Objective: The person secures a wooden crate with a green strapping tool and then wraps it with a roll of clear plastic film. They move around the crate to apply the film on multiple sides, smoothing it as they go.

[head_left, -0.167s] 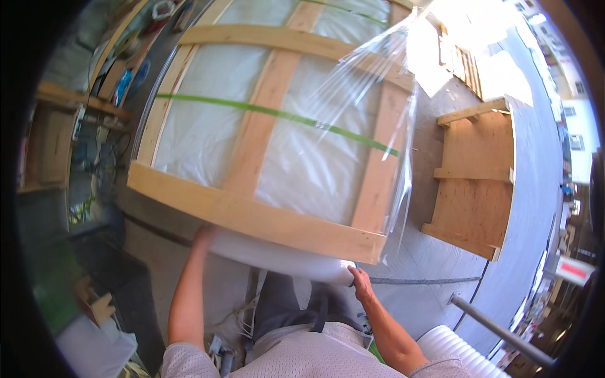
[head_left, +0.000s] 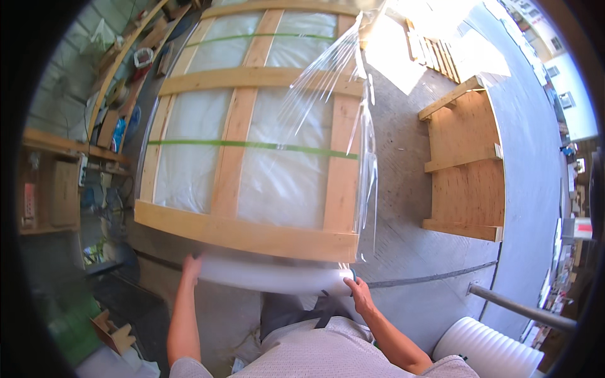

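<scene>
A long roll of stretch film [head_left: 268, 275] spans the space between my hands, low in front of a wooden crate [head_left: 246, 233]. My left hand [head_left: 191, 267] closes on the roll's left end, partly smeared by motion. At the other end, my right hand [head_left: 358, 293] has its fingers wrapped around the roll's tip. Clear film [head_left: 367, 157] hangs over the crate's right side in gathered creases. Pale plastic sheeting [head_left: 290, 195] covers the load under the wooden slats, and green straps [head_left: 252, 145] run across it.
To the right a plywood panel with battens [head_left: 466, 170] lies on the concrete floor. A metal bar [head_left: 523, 307] and a large white ribbed roll [head_left: 485, 346] are at the lower right. Shelves with boxes [head_left: 66, 189] line the left, and a pallet [head_left: 438, 57] lies far off.
The roll's left end has swung out from the crate's front edge, so more of the roll shows. The crate and surroundings have shifted in view as my head turned. Both hands keep their hold.
</scene>
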Motion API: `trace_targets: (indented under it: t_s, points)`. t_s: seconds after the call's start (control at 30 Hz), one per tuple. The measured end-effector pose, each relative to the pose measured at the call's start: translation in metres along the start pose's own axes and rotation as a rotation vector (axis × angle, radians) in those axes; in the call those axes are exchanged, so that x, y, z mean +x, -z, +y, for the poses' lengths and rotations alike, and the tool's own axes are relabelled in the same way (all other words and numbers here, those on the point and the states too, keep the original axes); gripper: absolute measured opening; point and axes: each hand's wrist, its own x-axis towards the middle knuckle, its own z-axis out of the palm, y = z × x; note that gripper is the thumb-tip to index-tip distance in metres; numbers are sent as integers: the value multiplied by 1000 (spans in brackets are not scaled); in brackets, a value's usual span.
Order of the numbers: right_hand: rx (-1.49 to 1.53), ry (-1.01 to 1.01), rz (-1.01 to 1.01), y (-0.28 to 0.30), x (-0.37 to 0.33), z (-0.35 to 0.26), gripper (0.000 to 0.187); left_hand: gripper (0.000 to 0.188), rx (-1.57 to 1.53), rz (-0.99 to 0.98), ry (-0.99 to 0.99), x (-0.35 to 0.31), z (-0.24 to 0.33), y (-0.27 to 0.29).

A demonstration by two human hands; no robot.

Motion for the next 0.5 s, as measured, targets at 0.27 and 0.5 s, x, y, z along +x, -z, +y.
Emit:
trace_targets:
  t_s: [0.27, 0.5]
  points:
    - [-43, 108, 107, 19, -69, -94, 36, 46, 213, 96, -173, -97, 133, 65]
    - [8, 111, 223, 14, -78, -181, 38, 43, -238, -74, -211, -28, 176, 74]
